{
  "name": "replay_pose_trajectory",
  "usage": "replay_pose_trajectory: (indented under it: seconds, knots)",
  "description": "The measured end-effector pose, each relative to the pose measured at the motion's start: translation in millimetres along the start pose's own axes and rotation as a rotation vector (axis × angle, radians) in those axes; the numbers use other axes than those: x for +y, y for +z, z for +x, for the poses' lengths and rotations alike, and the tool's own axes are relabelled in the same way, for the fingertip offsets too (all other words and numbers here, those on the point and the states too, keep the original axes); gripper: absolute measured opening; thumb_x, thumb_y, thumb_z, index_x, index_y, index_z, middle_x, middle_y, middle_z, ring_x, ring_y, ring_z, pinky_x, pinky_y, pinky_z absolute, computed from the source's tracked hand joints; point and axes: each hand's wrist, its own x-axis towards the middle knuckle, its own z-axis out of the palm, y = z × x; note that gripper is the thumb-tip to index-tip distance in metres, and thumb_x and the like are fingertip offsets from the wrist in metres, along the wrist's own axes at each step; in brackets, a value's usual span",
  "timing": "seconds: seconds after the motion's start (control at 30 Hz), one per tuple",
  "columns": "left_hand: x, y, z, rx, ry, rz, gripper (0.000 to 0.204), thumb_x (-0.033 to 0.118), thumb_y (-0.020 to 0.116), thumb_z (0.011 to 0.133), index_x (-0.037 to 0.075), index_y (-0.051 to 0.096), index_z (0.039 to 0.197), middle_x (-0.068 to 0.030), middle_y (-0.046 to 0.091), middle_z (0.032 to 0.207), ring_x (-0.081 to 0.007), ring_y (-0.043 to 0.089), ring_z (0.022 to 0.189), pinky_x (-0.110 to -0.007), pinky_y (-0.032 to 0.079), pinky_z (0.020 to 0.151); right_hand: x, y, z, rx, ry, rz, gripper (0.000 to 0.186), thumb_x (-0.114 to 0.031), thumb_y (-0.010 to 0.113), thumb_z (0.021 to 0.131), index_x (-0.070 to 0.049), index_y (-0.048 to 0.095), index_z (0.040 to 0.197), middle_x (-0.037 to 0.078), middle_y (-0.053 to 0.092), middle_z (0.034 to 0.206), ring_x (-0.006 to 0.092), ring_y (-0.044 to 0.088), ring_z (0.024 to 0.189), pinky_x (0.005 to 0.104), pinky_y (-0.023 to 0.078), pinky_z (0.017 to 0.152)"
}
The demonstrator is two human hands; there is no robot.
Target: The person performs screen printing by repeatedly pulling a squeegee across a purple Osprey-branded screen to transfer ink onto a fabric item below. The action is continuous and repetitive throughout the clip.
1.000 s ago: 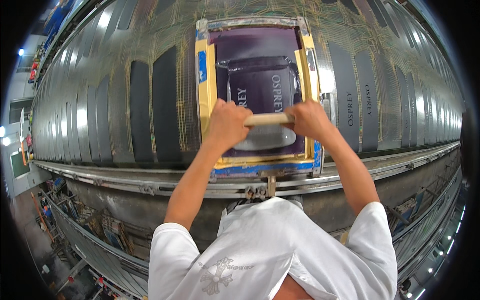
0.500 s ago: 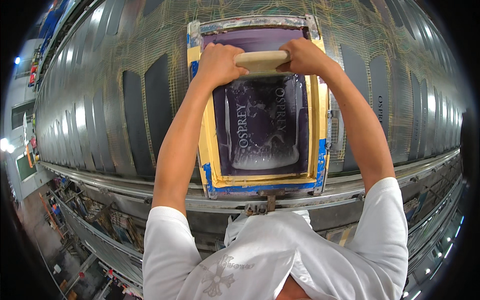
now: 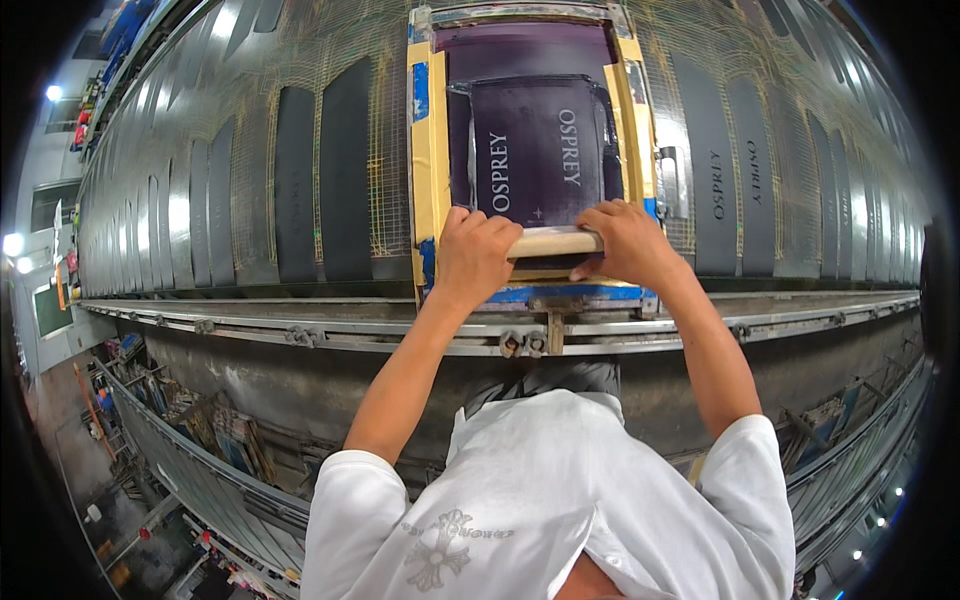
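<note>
Both of my hands grip a squeegee [image 3: 553, 243] with a pale wooden handle, lying across the near end of a screen printing frame. My left hand [image 3: 477, 255] is wrapped round its left end, my right hand [image 3: 632, 243] round its right end. Purple mesh [image 3: 530, 55] fills the frame, with light lettering showing in two upright columns. A wet outline of ink runs round the lettered area. Yellow and blue tape covers the frame's border [image 3: 431, 150]. The squeegee's blade is mostly hidden under the handle and my fingers.
Dark fabric strips [image 3: 347, 170] lie side by side on the long table, some lettered, with yellow grid lines between them. A metal rail [image 3: 380, 332] with clamps runs along the near table edge. Another long table edge [image 3: 210, 480] stands behind me at the lower left.
My hands have drawn the squeegee from the far end of the screen to the near end. The milky ink over the mesh has been swept off, and the lettering shows more clearly.
</note>
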Motion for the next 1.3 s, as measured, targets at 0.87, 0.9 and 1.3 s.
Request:
replay_pose_trajectory:
  seconds: [0.87,0.9,1.3]
  knots:
    - [-187.9,-130.0,-119.1,-0.138,-0.105,-0.041,0.025,0.010,0.080,0.067,0.014,0.077,0.092,0.0013,0.077,0.093,-0.0223,0.071,0.088,-0.039,0.049,0.081,-53.6,102.1,165.2,0.746,0.542,0.628,0.028,-0.026,0.067,0.100,0.002,0.069,0.101,0.009,0.067,0.084,0.0155,0.060,0.078,0.0356,0.048,0.071]
    - [-206.9,-149.5,-138.8,-0.115,-0.098,0.009,0.024,0.009,0.080,0.068,0.014,0.076,0.091,0.0014,0.077,0.093,-0.0218,0.071,0.088,-0.039,0.048,0.080,-83.1,118.5,183.4,0.786,0.501,0.605,0.028,-0.026,0.068,0.099,0.002,0.069,0.101,0.011,0.069,0.084,0.0185,0.061,0.075,0.0368,0.049,0.071]
    - [-242.7,-174.6,-248.0,0.024,0.003,0.093,0.043,0.001,0.076,0.060,0.011,0.073,0.102,-0.0015,0.075,0.105,-0.0230,0.064,0.079,-0.038,0.044,0.078,-138.5,144.8,223.7,0.768,0.614,0.601,0.031,-0.033,0.068,0.096,-0.003,0.071,0.102,0.014,0.071,0.083,0.0254,0.066,0.075,0.0394,0.051,0.075]
